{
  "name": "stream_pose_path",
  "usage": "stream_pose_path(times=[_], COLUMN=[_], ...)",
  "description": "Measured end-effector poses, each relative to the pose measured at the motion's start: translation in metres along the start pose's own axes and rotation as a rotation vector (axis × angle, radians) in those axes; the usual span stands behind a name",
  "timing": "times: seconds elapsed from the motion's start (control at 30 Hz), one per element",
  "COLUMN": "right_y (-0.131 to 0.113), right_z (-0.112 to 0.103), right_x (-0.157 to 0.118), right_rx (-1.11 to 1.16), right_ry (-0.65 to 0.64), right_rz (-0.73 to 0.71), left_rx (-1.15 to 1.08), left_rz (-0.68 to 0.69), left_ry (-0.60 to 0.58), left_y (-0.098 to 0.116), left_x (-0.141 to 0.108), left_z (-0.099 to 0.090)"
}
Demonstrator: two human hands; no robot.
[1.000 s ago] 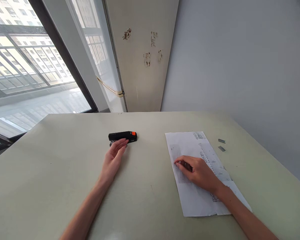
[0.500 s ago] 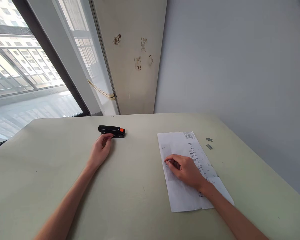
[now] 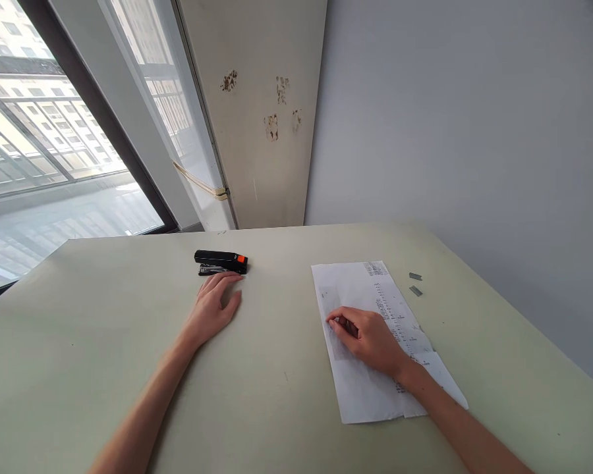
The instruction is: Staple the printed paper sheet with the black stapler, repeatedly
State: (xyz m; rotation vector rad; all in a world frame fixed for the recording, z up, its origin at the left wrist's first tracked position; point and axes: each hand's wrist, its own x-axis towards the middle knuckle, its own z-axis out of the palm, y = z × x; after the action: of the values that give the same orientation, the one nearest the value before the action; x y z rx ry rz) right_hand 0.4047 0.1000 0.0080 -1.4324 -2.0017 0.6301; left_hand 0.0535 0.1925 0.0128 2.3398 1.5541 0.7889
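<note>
A black stapler with an orange patch lies near the table's back edge, left of the middle. Just in front of it is my left hand, thumb and fingers apart, fingertips beside the stapler's base and nothing held. Printed white paper lies at the right. Resting on the paper, my right hand has thumb and index finger pinched together near the left edge; anything between the tips is too small to make out.
Two small grey staple strips lie right of the paper on the pale green table. A grey wall borders the table at the right, and a window stands at the left.
My left hand has moved slightly right and toward me, off the stapler's base, and its fingers have spread. My right hand keeps its pinch on the paper.
</note>
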Motion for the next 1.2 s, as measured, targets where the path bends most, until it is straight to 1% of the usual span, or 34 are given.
stream_pose_path(times=[0.1, 0.33, 0.47, 0.6, 0.7, 0.93, 1.2], right_y=[0.001, -0.001, -0.0015, -0.0008, -0.0005, -0.0001, 0.0013], right_z=[0.0005, -0.0004, -0.0009, -0.0003, 0.0, 0.0008, 0.0016], right_x=[-0.0004, -0.0013, -0.001, -0.0011, -0.0014, -0.0024, -0.0017], right_rx=[-0.002, 0.0, 0.005, 0.011, 0.012, 0.007, -0.002], right_ry=[-0.003, -0.015, -0.017, -0.022, -0.02, -0.017, -0.017], right_rz=[0.005, 0.011, 0.011, 0.011, 0.014, 0.019, 0.018], left_rx=[0.012, 0.028, 0.017, 0.055, 0.073, 0.1, 0.084], left_rz=[0.015, -0.009, -0.031, -0.103, -0.129, -0.157, -0.106], left_ry=[-0.034, -0.052, -0.011, 0.074, 0.107, 0.117, 0.092], left_y=[-0.0005, -0.0015, -0.0014, -0.0043, -0.0077, -0.0068, -0.0015], left_x=[0.0003, -0.0011, -0.0026, -0.0035, -0.0036, -0.0034, -0.0092], left_z=[0.0016, 0.0015, 0.002, 0.0046, 0.0065, 0.0068, 0.0014])
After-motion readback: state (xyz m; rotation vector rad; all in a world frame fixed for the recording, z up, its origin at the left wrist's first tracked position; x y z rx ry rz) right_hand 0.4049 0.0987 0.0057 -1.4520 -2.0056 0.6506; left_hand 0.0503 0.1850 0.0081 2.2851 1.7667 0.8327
